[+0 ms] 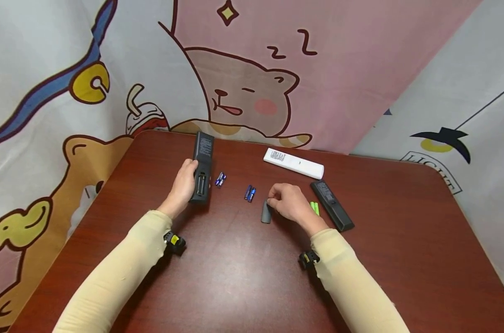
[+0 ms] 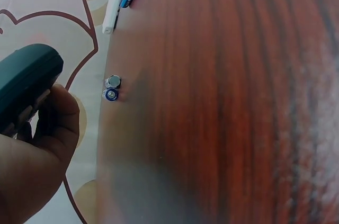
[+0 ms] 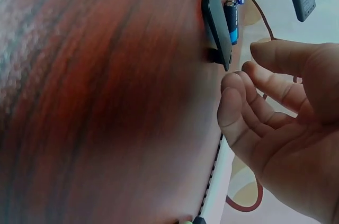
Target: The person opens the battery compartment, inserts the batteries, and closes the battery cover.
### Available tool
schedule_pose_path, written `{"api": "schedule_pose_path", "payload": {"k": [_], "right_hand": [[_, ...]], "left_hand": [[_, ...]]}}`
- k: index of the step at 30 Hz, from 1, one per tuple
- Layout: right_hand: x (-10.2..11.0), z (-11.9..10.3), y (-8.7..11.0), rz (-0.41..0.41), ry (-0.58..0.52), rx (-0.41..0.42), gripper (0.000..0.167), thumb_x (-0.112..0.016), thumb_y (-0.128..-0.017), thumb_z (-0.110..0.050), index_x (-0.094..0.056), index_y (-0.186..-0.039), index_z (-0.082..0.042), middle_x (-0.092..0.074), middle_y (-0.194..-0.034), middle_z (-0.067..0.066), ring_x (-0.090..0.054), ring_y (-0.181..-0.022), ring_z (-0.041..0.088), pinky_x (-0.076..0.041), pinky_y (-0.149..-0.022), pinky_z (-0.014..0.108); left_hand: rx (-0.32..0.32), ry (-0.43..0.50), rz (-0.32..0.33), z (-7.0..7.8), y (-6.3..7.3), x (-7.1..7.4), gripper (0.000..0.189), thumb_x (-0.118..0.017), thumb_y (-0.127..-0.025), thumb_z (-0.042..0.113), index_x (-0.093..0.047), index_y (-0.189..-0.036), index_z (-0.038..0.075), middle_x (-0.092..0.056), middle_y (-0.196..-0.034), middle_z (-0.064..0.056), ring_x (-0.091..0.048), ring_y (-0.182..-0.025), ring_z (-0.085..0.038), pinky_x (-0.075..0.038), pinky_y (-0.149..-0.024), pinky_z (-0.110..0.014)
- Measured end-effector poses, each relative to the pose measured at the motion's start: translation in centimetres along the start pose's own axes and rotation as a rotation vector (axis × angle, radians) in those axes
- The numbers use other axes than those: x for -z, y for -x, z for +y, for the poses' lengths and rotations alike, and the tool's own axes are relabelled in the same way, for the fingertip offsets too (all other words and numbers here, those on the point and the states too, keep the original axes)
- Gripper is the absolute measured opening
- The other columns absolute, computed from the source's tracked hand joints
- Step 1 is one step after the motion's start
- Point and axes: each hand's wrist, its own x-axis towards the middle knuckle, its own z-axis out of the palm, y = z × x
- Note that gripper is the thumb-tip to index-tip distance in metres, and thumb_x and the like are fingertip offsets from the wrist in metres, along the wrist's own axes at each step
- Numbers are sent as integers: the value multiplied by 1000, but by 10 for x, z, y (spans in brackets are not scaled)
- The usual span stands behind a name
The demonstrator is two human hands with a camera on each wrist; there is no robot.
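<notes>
My left hand grips a black remote control by its side, back facing up. Its battery compartment is uncovered and looks unfilled. In the left wrist view, the remote's rounded end is raised above the table. My right hand is over a dark grey battery cover that lies on the table. In the right wrist view its loosely bent fingers have nothing between them, fingertips close to the end of the cover.
Between the hands lie two blue batteries. A silver-and-blue pair of batteries rests beside the held remote. A white remote, another black remote and green batteries lie toward the right. A printed curtain hangs behind the table.
</notes>
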Motion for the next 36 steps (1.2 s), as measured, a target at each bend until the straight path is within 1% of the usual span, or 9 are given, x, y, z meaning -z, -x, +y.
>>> {"api": "schedule_pose_path", "payload": {"k": [4, 6, 13, 18, 23, 26, 31, 36], "right_hand": [[0, -3, -1, 15, -5, 19, 5, -73, -94, -15, -71, -94, -10, -67, -94, 8, -59, -85, 24, -50, -74, 38], [0, -4, -1, 15, -14, 27, 4, -73, -94, -14, -72, -93, -10, -67, -96, 9, -59, -87, 25, -50, -76, 39], [-3, -11, -6, 11, -46, 53, 4, -72, -94, -13, -72, -92, -11, -66, -95, 8, -59, -85, 22, -51, -75, 37], [-6, -15, -12, 26, -56, 84, 4, -73, -93, -12, -72, -90, -11, -66, -94, 6, -58, -85, 21, -50, -76, 36], [-9, -20, -19, 60, -66, 128, 5, -73, -91, -9, -73, -87, -10, -66, -91, 7, -58, -80, 21, -48, -72, 34], [-10, -24, -22, 65, -68, 141, 6, -73, -91, -9, -72, -86, -10, -65, -89, 6, -57, -77, 19, -48, -69, 32], [-14, -31, -27, 55, -78, 152, 6, -73, -92, -9, -72, -86, -10, -64, -88, 6, -60, -75, 18, -50, -70, 32], [-18, -40, -33, 67, -74, 166, 5, -73, -91, -10, -71, -87, -10, -64, -88, 5, -62, -79, 19, -51, -74, 34]], "left_hand": [[2, -5, -6, -1, -2, -1, 32, -22, -113, 31, -40, -118, 5, -55, -90, -12, -62, -65, -15, -54, -57, -29], [5, 3, -5, -2, -3, -2, 31, -23, -113, 30, -40, -117, 4, -55, -89, -12, -61, -64, -15, -54, -56, -29], [10, 28, 0, -4, -4, -4, 29, -23, -113, 29, -39, -117, 4, -54, -88, -12, -61, -64, -16, -53, -56, -29], [11, 28, 0, -3, -5, -4, 29, -23, -113, 29, -39, -116, 5, -54, -89, -12, -61, -64, -16, -53, -55, -29], [8, 15, 8, -2, -7, -3, 30, -23, -113, 30, -39, -117, 5, -54, -89, -13, -61, -64, -16, -53, -55, -29], [13, 2, 4, -2, -7, -2, 32, -23, -113, 31, -40, -118, 5, -54, -91, -13, -62, -66, -16, -53, -57, -29], [13, -2, 3, -1, -6, -1, 31, -23, -113, 31, -40, -118, 5, -55, -91, -13, -63, -66, -16, -54, -57, -29], [11, 3, 12, -3, -6, -1, 30, -23, -113, 29, -40, -117, 4, -54, -90, -14, -63, -65, -16, -54, -57, -29]]}}
